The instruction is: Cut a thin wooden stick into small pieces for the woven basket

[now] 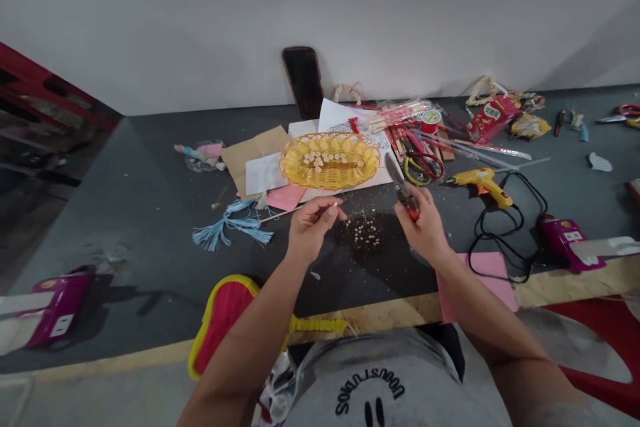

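Left hand [313,227] pinches a thin wooden stick [300,211]; right hand [423,223] grips red-handled cutters [403,190], blades apparently parted just right of the stick's tip. A slip could nick fingertips [334,211].

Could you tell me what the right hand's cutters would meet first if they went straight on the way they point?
Probably the yellow basket; the cutters in the right hand point up-left at its right rim, though depth is unclear.

We see a matt dark table [125,213], its bare wooden edge rough; a glossy yellow woven plastic basket [330,160]; a thin pale wooden stick [280,214] in the left hand [313,227]; dull metal blades on the red-handled cutters [403,190] in the right hand [425,227]; smooth pink paper [493,273]; shiny yellow plastic glue gun [483,181]
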Demonstrator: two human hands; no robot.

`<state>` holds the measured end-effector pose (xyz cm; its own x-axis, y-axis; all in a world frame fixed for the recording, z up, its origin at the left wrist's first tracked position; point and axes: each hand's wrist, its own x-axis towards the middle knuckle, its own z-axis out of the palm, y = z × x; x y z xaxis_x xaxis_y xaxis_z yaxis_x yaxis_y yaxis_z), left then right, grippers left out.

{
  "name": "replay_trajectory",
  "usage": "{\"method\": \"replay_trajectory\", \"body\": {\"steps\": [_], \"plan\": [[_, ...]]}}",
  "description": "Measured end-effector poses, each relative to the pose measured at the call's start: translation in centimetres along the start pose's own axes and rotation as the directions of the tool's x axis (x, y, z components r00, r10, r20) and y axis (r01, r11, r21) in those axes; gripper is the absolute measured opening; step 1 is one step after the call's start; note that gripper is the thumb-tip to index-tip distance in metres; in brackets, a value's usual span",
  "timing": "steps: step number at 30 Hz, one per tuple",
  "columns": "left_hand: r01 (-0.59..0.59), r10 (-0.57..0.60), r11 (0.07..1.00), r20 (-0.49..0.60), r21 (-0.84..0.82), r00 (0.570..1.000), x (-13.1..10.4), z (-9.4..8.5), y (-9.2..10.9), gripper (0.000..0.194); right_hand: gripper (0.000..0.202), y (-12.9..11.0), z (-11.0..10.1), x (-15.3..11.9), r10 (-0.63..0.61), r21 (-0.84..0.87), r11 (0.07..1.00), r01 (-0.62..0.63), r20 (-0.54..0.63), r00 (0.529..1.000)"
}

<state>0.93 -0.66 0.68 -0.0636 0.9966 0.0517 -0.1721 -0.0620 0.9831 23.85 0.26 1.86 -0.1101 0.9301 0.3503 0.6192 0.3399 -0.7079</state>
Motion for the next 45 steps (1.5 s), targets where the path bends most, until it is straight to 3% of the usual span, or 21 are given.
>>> {"method": "replay_trajectory", "body": {"steps": [5,10,17,19,21,22,24,27,29,31,32,35,38,41,45], "plan": [[-0.04,0.04,0.999,-0.003,0.014,0.999,0.0,0.0,0.0,0.029,0.036,1.6,-0.3,0.4,0.11,0.001,0.994,-0.113,-0.23,0.967],[-0.03,0.029,0.998,0.018,0.061,0.999,-0.2,-0.1,0.0,0.027,0.02,2.5,0.4,0.7,-0.062,-0.086,0.996,0.038,-0.296,0.953],[-0.031,0.029,0.992,0.019,0.122,0.999,-0.4,-0.2,-0.1,0.022,0.031,1.4,0.3,0.5,-0.064,-0.125,0.99,0.058,-0.043,0.997],[-0.034,0.033,0.991,0.012,0.128,0.999,-0.4,-0.2,0.1,0.02,0.032,1.2,0.1,0.4,0.025,-0.059,0.998,-0.024,0.017,1.0],[-0.042,0.042,0.992,0.006,0.121,0.999,-0.4,-0.3,0.2,0.019,0.033,1.0,0.0,0.3,0.216,0.097,0.97,-0.223,0.078,0.973],[-0.049,0.049,0.992,0.002,0.113,0.999,-0.4,-0.3,0.2,0.018,0.035,0.9,-0.2,0.3,0.314,0.226,0.915,-0.335,0.122,0.942],[-0.061,0.062,0.994,-0.006,0.092,0.998,-0.4,-0.4,0.2,0.018,0.037,0.5,-0.4,0.3,0.416,0.529,0.7,-0.48,0.245,0.876],[-0.071,0.073,0.995,-0.015,0.07,0.997,-0.4,-0.4,0.0,0.017,0.027,-0.1,-0.8,0.5,0.337,0.807,0.346,-0.479,0.369,0.866],[-0.078,0.08,0.994,-0.021,0.08,0.997,-0.4,-0.4,0.0,0.017,0.032,-0.3,-0.8,0.6,0.299,0.854,0.254,-0.454,0.377,0.877],[-0.083,0.087,0.991,-0.03,0.105,0.996,-0.4,-0.4,0.0,0.017,0.032,-0.1,-0.5,0.6,0.318,0.866,0.284,-0.412,0.321,0.892],[-0.084,0.089,0.99,-0.036,0.113,0.995,-0.4,-0.4,0.1,0.017,0.029,0.0,-0.2,0.5,0.335,0.856,0.347,-0.383,0.268,0.903],[-0.08,0.085,0.991,-0.044,0.106,0.995,-0.4,-0.3,0.2,0.017,0.021,0.2,0.4,0.0,0.291,0.693,0.665,-0.278,0.102,0.951],[-0.071,0.074,0.994,-0.03,0.083,0.997,-0.5,-0.2,0.3,0.017,0.012,0.1,0.8,-0.7,0.061,0.422,0.903,-0.088,0.077,0.995],[-0.057,0.058,0.997,-0.021,0.047,0.998,-0.5,-0.1,0.2,0.019,0.03,-0.2,0.9,-1.2,-0.18,0.243,0.96,0.138,0.16,0.971],[-0.031,0.029,0.999,-0.066,-0.017,0.997,-0.4,-0.2,0.1,0.021,0.041,0.0,1.2,-1.6,-0.3,0.045,0.953,0.298,0.252,0.92]]}}
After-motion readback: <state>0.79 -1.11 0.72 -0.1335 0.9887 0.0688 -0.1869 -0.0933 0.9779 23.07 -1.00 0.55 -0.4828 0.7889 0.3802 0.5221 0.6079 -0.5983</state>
